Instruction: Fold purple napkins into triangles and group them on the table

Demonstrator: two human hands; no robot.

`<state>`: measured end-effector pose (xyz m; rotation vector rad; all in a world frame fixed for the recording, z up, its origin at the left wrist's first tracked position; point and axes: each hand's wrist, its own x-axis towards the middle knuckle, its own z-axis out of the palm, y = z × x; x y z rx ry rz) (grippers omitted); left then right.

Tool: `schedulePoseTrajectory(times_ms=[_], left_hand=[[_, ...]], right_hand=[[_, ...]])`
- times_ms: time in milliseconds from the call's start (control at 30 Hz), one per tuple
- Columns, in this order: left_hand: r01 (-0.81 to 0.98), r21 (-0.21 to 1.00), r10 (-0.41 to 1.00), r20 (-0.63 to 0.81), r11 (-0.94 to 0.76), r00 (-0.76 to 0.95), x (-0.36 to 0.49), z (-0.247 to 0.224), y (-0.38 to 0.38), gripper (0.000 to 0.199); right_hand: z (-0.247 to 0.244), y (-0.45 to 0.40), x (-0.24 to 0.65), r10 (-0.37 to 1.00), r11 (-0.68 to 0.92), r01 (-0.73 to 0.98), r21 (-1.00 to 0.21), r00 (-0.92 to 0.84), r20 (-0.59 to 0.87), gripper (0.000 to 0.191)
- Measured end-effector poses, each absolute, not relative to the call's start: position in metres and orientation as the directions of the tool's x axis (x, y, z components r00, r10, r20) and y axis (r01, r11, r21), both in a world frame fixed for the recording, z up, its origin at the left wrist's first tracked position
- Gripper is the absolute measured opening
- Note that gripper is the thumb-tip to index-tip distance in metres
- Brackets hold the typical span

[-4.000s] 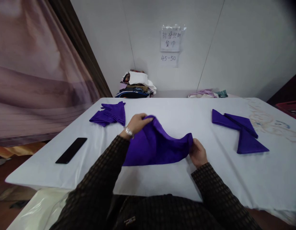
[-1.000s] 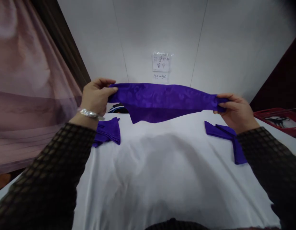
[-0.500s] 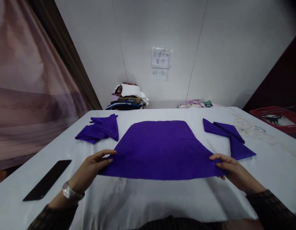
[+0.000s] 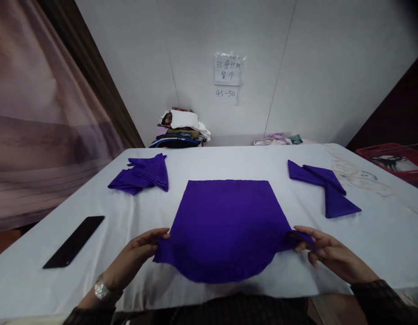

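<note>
In the near middle of the white surface [image 4: 225,161], a purple cloth [image 4: 225,221]. Lies flat toward its straight far edge; bows out in a rounded curve at the near edge. Gripped at the near left corner by the left hand [image 4: 139,250], between thumb and fingers; pinched at the near right corner by the right hand [image 4: 332,255], with a crumple there. On the left wrist, a silver band [image 4: 101,289].

Near left, well apart from the cloth, a black slab [image 4: 75,241]. Far left, a loose purple heap [image 4: 144,174]; far right, a folded purple piece [image 4: 339,201]. Past the far edge, a clothes stack [image 4: 181,128] and a lower pile [image 4: 274,139], below handwritten sheets [image 4: 228,70] on the wall [image 4: 256,27]. At left, a curtain [image 4: 43,117]; at far right, a red basket [image 4: 410,176].
</note>
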<state>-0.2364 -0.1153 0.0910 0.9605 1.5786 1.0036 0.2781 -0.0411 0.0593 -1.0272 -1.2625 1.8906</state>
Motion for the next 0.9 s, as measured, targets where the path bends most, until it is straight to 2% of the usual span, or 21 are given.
schedulePoseTrajectory(times_ms=[100, 233, 467, 533, 633, 733, 800, 900], left_hand=[[0.122, 0.95, 0.933, -0.247, 0.286, -0.261, -0.235, 0.09, -0.102, 0.046], [0.26, 0.942, 0.945, -0.128, 0.211, -0.303, -0.23, 0.086, -0.073, 0.044], [0.426, 0.87, 0.907, -0.053, 0.247, -0.419, -0.234, 0.068, 0.003, 0.033], [0.502, 0.822, 0.904, -0.033, 0.267, -0.427, -0.235, 0.065, 0.025, 0.03], [0.635, 0.713, 0.906, 0.001, 0.297, -0.424, -0.234, 0.059, 0.054, 0.028], [0.73, 0.596, 0.903, 0.02, 0.334, -0.429, -0.235, 0.049, 0.079, 0.03], [0.75, 0.556, 0.899, 0.01, 0.359, -0.437, -0.236, 0.041, 0.092, 0.031], [0.762, 0.521, 0.895, -0.008, 0.385, -0.447, -0.238, 0.029, 0.107, 0.031]], right_hand=[[0.062, -0.033, 0.269, 0.887, -0.31, -0.023, -0.951, -0.368, -0.28, 0.051], [0.062, -0.012, 0.256, 0.936, -0.293, 0.048, -0.955, -0.188, -0.297, 0.032], [0.066, 0.049, 0.243, 0.926, -0.233, 0.37, -0.899, -0.198, -0.321, 0.039], [0.062, 0.071, 0.242, 0.937, -0.184, 0.467, -0.865, -0.182, -0.298, 0.038], [0.052, 0.103, 0.242, 0.973, -0.071, 0.62, -0.781, -0.129, -0.19, 0.036], [0.039, 0.132, 0.24, 0.997, 0.013, 0.79, -0.612, -0.06, -0.056, 0.03], [0.031, 0.148, 0.236, 0.999, 0.043, 0.852, -0.522, -0.051, -0.001, 0.027], [0.019, 0.165, 0.229, 0.998, 0.055, 0.87, -0.49, -0.052, 0.02, 0.024]])
